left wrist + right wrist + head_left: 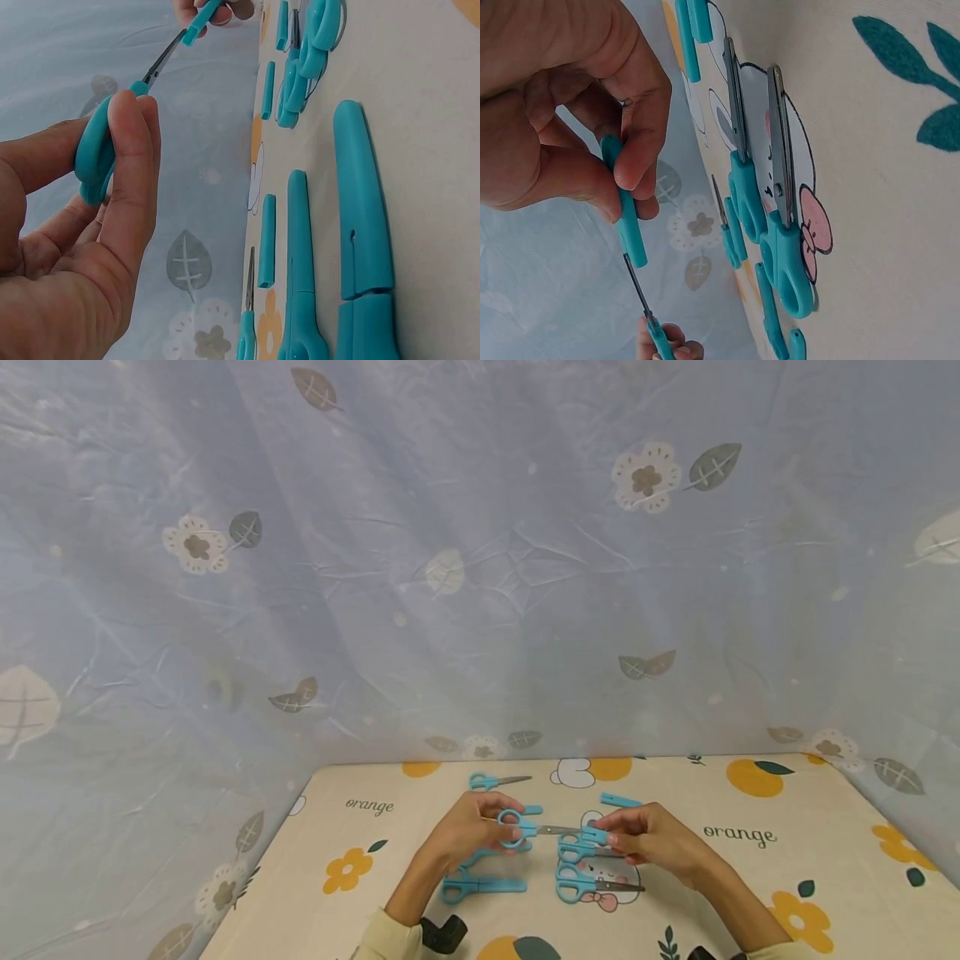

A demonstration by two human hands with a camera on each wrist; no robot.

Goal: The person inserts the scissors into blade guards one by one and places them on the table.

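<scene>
My left hand [468,831] grips light-blue scissors [94,150] by the finger loops, their blades pointing right. My right hand [663,843] pinches a light-blue blade cover [632,232] between thumb and fingers. In the right wrist view the blade tip meets the cover's open end; how far it reaches inside is hidden. Both are held above the table. Beneath my right hand lie two bare-bladed scissors, the nearer pair [577,883] and a farther pair [572,849]. Below my left hand are covered scissors [483,886], with another covered pair [300,277] beside them.
Small bare scissors [483,782] lie at the back. Loose covers rest nearby: one behind my right hand [618,799] and another cover [268,240] past the covered scissors. A patterned cloth [300,893] covers the table, and a printed curtain [480,610] hangs behind it.
</scene>
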